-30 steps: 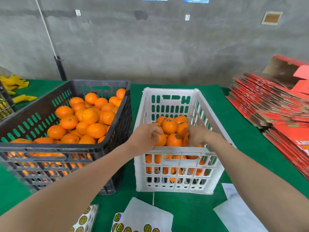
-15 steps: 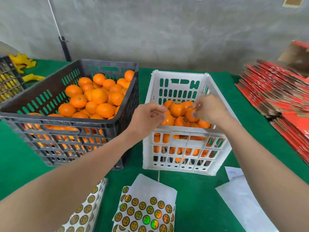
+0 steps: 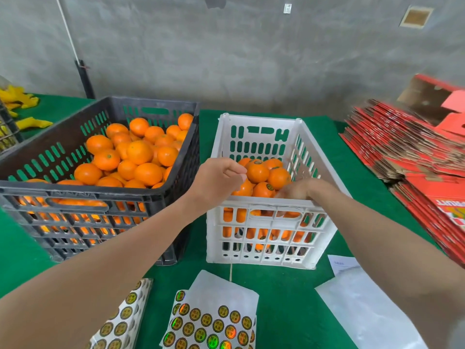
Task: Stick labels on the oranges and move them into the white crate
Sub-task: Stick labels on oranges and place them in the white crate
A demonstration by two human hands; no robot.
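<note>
Inside the white crate (image 3: 264, 202), toward its six-o'clock wall, labelled oranges (image 3: 258, 172) are piling up near the rim, and one is showing a round sticker. The right hand (image 3: 299, 190) is reaching over that wall onto the pile; it is blurred, so I cannot tell its grip. The left hand (image 3: 219, 181) is hovering at the crate's nine-o'clock edge, fingers curled together with nothing visible in them. Judgement: this is the placing step, and it is going best if fruit is being set low into a gap, not dropped. The black crate (image 3: 83, 192) at nine o'clock is holding the remaining stock. Label sheets (image 3: 211, 323) are lying at six o'clock and red cartons (image 3: 415, 152) at three.
</note>
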